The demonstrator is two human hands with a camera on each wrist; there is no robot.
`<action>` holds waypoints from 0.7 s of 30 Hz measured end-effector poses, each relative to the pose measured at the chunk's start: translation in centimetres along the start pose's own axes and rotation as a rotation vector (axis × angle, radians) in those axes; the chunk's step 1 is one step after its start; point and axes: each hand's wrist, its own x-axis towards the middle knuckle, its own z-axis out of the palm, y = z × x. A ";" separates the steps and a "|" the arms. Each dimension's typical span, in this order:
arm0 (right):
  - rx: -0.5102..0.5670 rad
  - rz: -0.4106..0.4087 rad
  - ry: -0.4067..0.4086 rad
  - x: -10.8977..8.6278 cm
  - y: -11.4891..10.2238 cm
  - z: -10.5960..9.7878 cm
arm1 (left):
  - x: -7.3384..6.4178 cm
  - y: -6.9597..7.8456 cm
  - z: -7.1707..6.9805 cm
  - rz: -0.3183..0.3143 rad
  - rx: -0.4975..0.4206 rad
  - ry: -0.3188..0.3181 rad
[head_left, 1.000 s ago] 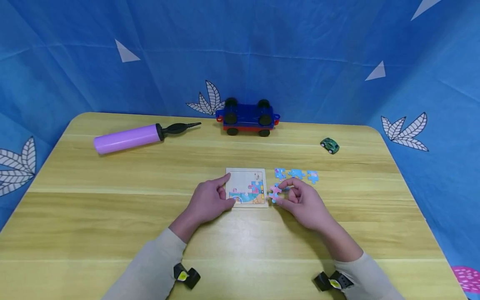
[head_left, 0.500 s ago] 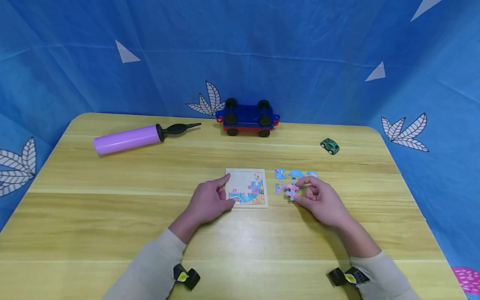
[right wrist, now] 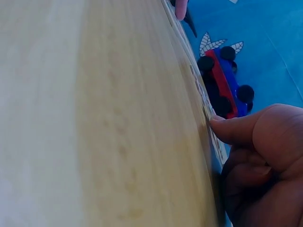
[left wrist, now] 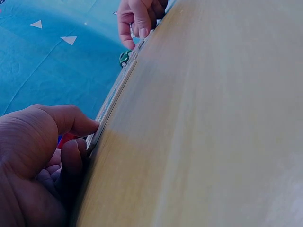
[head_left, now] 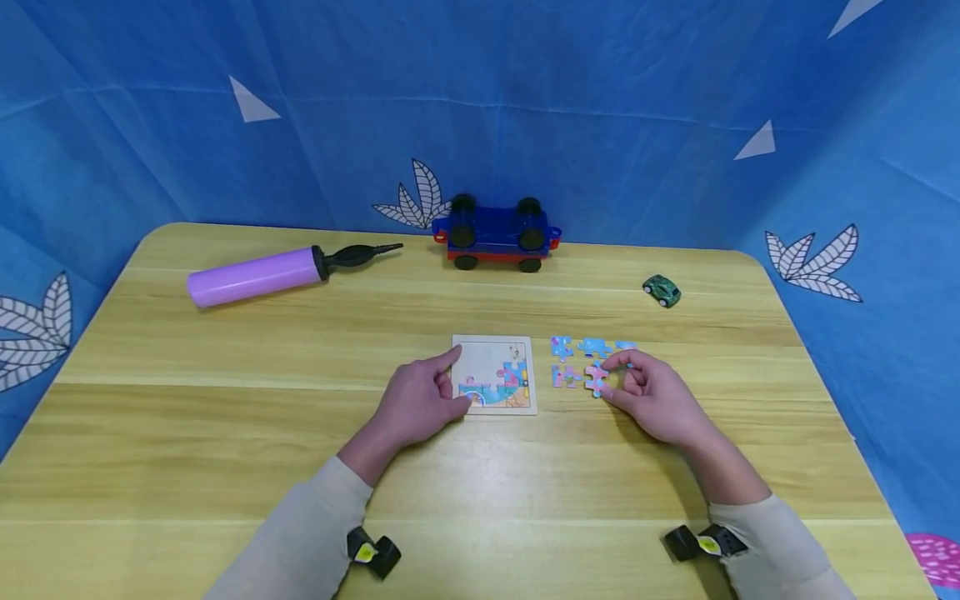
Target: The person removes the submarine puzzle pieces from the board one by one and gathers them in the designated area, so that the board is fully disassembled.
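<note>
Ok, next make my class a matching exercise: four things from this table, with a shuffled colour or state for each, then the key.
Things:
1. pump
2. toy car
3. puzzle board
4. puzzle piece

Colour or state:
A. touched by the left hand
B. green
C. pinched by the right hand
D. purple and black

Pairs: 1-D; 2-B; 3-A; 4-C

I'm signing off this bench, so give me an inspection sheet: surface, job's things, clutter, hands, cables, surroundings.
Surface: wood-grain table.
Job's things: puzzle board, partly filled; loose pieces to its right, with a pink piece among them.
Clutter: purple pump, blue-and-red wheeled toy and small green car, toward the far edge.
Hands: left hand holds the board's left side; right hand pinches the pink piece.
Cables: nothing seen.
Surroundings: blue backdrop with white triangles and leaf prints, behind the table.
</note>
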 end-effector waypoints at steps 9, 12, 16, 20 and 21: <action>-0.049 0.009 -0.008 0.1 0.3 0.0 | 0.0 0.0 0.0 0.006 -0.004 -0.001; -0.055 0.013 -0.009 0.2 0.4 0.0 | 0.0 0.0 0.0 0.007 -0.001 -0.002; -0.056 0.025 -0.008 0.2 0.4 0.0 | 0.0 0.0 0.0 0.010 0.008 -0.001; -0.041 0.032 -0.005 0.2 0.2 0.0 | 0.0 0.0 0.0 0.008 0.015 0.000; -0.031 0.030 -0.005 0.1 0.2 0.0 | 0.0 0.0 0.0 0.007 0.015 0.000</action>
